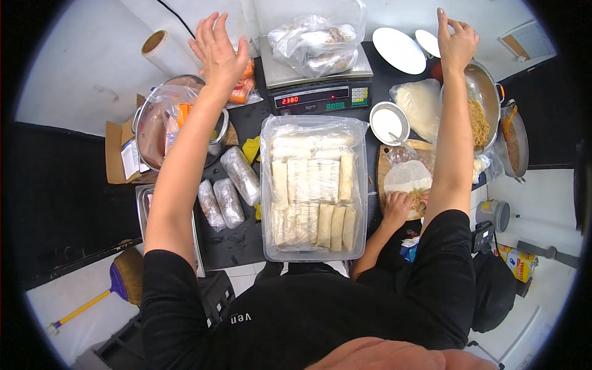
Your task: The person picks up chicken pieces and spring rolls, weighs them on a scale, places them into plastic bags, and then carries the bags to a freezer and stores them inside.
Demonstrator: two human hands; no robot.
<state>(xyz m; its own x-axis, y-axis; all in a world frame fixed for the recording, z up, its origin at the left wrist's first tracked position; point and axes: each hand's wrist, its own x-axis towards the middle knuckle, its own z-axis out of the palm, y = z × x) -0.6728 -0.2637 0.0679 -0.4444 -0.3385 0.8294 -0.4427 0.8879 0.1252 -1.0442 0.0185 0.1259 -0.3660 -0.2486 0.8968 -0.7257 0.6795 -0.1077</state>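
Note:
My left hand (222, 52) is raised at the back left with its fingers spread, holding nothing, above a bag of orange pieces (242, 91). At the back right my right hand (457, 46) is lifted near the white plates; one digit stretches up, the others bend loosely, and nothing shows in it. Between my arms stands a clear plastic tub (266, 229) of pale rolls (325, 227), several under clear film. Behind it, a digital scale (322, 97) bears plastic-bagged food (320, 46). Another person's hand (399, 208) works at a round wrapper (407, 177) with filling on a wooden board (383, 161).
Film-wrapped bundles (240, 174) and a large pot (143, 139) lie left. At right are a white-filled bowl (390, 122), a bagged pale stack (419, 105), a pot with shredded filling (478, 123) and a pan (518, 145). White plates (398, 52) stand behind.

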